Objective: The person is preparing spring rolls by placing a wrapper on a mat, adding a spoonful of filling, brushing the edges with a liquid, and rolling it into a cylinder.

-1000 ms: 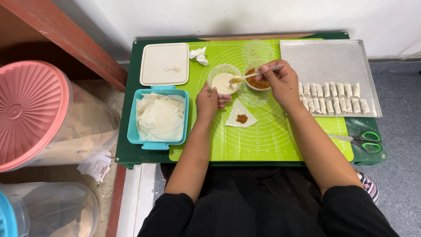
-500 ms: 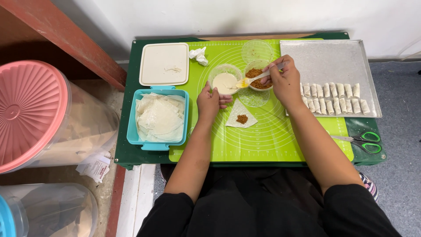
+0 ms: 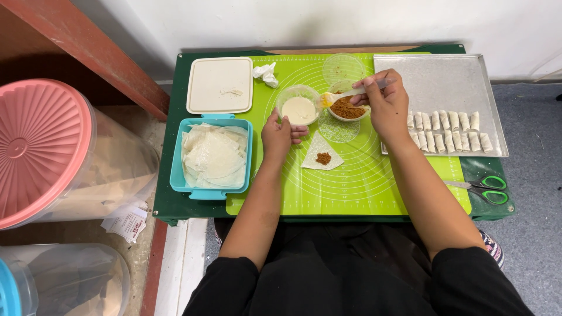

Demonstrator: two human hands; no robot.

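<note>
the right hand point(image 3: 387, 104) has a closed grip on a pale spoon point(image 3: 350, 93), whose bowl sits at the rim of the filling bowl point(image 3: 346, 109), a small clear bowl of reddish-brown crumbly filling. the left hand point(image 3: 281, 133) holds nothing; it rests flat on the green mat point(image 3: 363, 181) with fingers loosely spread, just beside the paste bowl point(image 3: 298, 109) of cream-coloured paste and near the wrapper point(image 3: 322, 158). that wrapper is a pale triangle lying on the mat between the two hands, with a small mound of filling on it.

the step in hand looks like filling: the spoon is at the filling bowl while the wrapper sits only lightly loaded. the next move seems to call for carrying the spoon steadily to the wrapper without spilling crumbs, while the left hand is placed to pin the wrapper's edge.

to the left a blue tub point(image 3: 212, 157) holds a stack of wrappers, with its flat lid point(image 3: 220, 85) behind it. on the right a metal tray point(image 3: 445, 82) carries two rows of finished rolls point(image 3: 449, 130). green-handled scissors point(image 3: 483, 188) lie at the tabletop's right edge.
</note>
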